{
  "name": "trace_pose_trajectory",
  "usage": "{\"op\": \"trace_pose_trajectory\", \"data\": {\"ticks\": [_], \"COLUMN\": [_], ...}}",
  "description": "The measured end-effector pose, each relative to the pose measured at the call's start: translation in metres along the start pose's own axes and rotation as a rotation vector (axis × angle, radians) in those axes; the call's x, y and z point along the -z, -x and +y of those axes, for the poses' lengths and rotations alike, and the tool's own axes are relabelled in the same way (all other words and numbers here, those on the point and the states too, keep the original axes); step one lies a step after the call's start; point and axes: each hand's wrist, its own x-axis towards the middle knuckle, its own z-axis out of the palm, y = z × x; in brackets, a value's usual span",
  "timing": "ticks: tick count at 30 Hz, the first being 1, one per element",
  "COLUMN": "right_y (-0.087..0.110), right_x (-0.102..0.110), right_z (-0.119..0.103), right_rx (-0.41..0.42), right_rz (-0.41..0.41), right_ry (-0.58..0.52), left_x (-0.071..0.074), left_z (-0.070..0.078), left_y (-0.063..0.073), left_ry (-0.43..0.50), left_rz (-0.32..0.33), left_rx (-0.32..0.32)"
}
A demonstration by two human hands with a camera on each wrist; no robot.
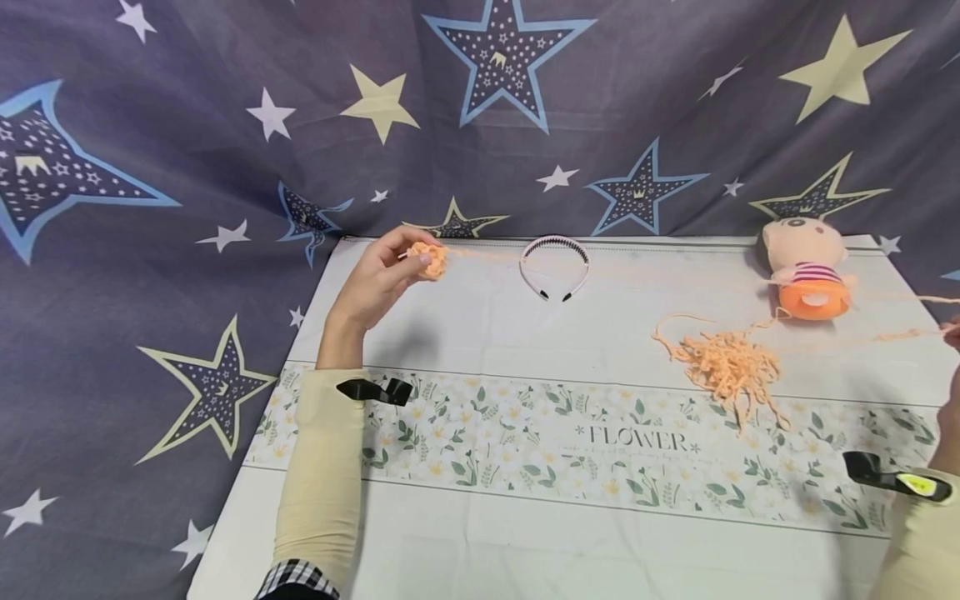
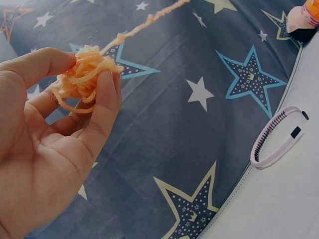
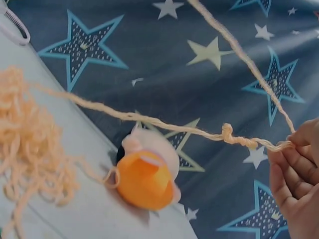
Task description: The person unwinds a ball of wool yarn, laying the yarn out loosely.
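Note:
My left hand [image 1: 378, 279] pinches a small wound ball of orange yarn [image 2: 84, 74] between thumb and fingers, held above the back left of the table. From the ball a strand of yarn [image 2: 149, 21] stretches off to the right. At the far right edge of the head view, my right hand [image 3: 301, 169] pinches a yarn strand [image 3: 174, 127], which has a small knot [image 3: 228, 133] near the fingers. Between the hands a loose, tangled heap of orange yarn [image 1: 729, 367] lies on the table. Most of the right hand is cut off in the head view.
A pink headband [image 1: 555, 242] with black tips lies at the back middle of the white table [image 1: 480, 325]. Behind the yarn heap sits a plush doll [image 1: 810, 258] with an orange bottom. A dark star-patterned curtain [image 1: 247, 50] hangs along the back and left.

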Motion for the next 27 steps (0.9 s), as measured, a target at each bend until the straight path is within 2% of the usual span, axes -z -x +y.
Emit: {"op": "trace_pose_trajectory", "data": {"ticks": [1,3,5,7,8,10,12,13,15,17,18,19,22,27], "right_y": [-0.005,-0.016,-0.025,-0.03,-0.029,-0.022,-0.013,-0.008,0.002,0.01,0.013,0.016,0.02,0.02], "right_x": [0.009,0.031,0.049,0.059,0.06,0.051,0.038,0.03,0.013,0.002,-0.004,-0.008,-0.016,-0.021], "right_z": [0.013,0.043,0.07,0.084,0.086,0.074,0.054,0.042,0.019,0.006,-0.001,-0.005,-0.008,-0.001], "right_rx": [-0.048,-0.117,-0.192,-0.296,-0.301,-0.343,-0.375,-0.402,-0.449,-0.479,-0.495,-0.497,-0.479,-0.465], "right_rz": [-0.008,-0.033,-0.058,-0.056,-0.06,-0.062,-0.088,-0.115,-0.188,-0.295,-0.351,-0.409,-0.534,-0.621], "right_ry": [-0.01,0.051,0.18,0.25,0.303,0.355,0.324,0.354,0.449,0.536,0.631,0.711,0.826,0.875], "left_x": [0.0,-0.001,-0.001,-0.002,-0.002,-0.003,-0.003,-0.003,-0.003,-0.003,-0.003,-0.003,-0.005,-0.008], "left_z": [0.0,0.001,0.001,0.002,0.002,0.002,0.002,0.002,0.002,0.002,0.002,0.002,0.004,0.007], "left_y": [0.0,0.0,-0.001,-0.001,-0.002,-0.002,-0.003,-0.003,-0.003,-0.004,-0.004,-0.005,-0.005,-0.006], "left_ry": [0.001,-0.001,0.0,0.001,-0.001,0.004,0.008,0.012,0.018,0.019,0.018,0.015,-0.004,-0.032], "left_rz": [0.002,0.003,0.002,0.001,0.001,-0.002,-0.008,-0.013,-0.024,-0.042,-0.052,-0.06,-0.08,-0.085], "left_rx": [-0.002,-0.001,0.002,0.004,0.006,0.006,0.008,0.008,0.009,0.01,0.011,0.011,0.012,0.013]}}
